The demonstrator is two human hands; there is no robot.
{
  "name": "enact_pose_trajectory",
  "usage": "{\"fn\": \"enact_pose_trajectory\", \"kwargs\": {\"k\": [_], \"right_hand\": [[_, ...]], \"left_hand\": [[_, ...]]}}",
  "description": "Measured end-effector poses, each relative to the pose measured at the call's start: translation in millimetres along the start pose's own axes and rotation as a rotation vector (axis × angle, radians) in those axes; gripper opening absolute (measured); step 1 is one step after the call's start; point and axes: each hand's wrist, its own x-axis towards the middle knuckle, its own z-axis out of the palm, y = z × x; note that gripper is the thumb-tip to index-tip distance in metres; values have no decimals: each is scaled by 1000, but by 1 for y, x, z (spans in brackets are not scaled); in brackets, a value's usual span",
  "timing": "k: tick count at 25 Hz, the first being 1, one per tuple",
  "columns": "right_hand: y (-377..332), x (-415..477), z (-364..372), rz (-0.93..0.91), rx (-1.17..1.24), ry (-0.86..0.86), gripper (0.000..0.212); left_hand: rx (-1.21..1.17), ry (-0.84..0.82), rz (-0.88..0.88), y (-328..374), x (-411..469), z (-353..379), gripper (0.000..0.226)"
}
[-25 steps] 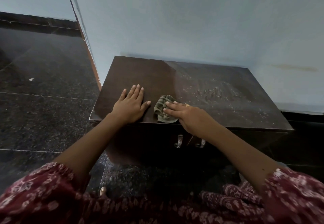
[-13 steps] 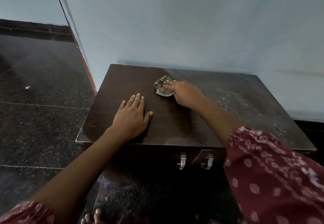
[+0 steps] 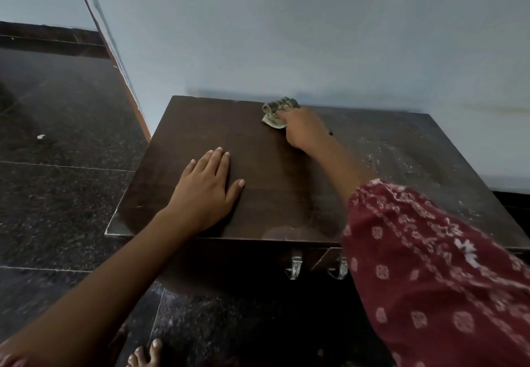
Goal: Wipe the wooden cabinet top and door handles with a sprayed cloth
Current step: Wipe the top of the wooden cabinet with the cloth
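A low dark wooden cabinet stands against the pale wall. My right hand presses a crumpled grey-green cloth onto the cabinet top at its far edge, near the wall. My left hand lies flat on the near left part of the top, fingers together, holding nothing. The left half of the top looks dark and smooth; the right half carries pale dusty streaks. Two metal door handles hang on the front below the top's near edge.
Dark speckled stone floor spreads to the left and in front. A wall corner with an orange-brown strip runs down to the cabinet's left rear. My bare toes show at the bottom. A patterned red sleeve covers the right front of the cabinet.
My right hand has pushed the cloth from the near edge of the top away to the far edge by the wall. My left hand stayed flat in place. The camera moved closer.
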Motion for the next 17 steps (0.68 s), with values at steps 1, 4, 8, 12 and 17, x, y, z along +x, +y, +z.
{"fn": "enact_pose_trajectory", "kwargs": {"k": [1,4,8,12,17], "right_hand": [[0,-15,-2,-7,10,-6,49],[-3,-71,-7,-46,14,-38,55],[-8,-142,-4,-140,43,-88,60],[1,-194,3,-234,112,-103,60],[26,-223,7,-289,104,-120,60]], "left_hand": [[-18,-10,-9,2,-1,1,65],[-34,-61,-26,7,-3,-1,63],[11,-64,-9,18,-7,-8,59],[11,-56,62,34,-12,-9,58],[-93,-141,77,41,-13,-7,60]]}}
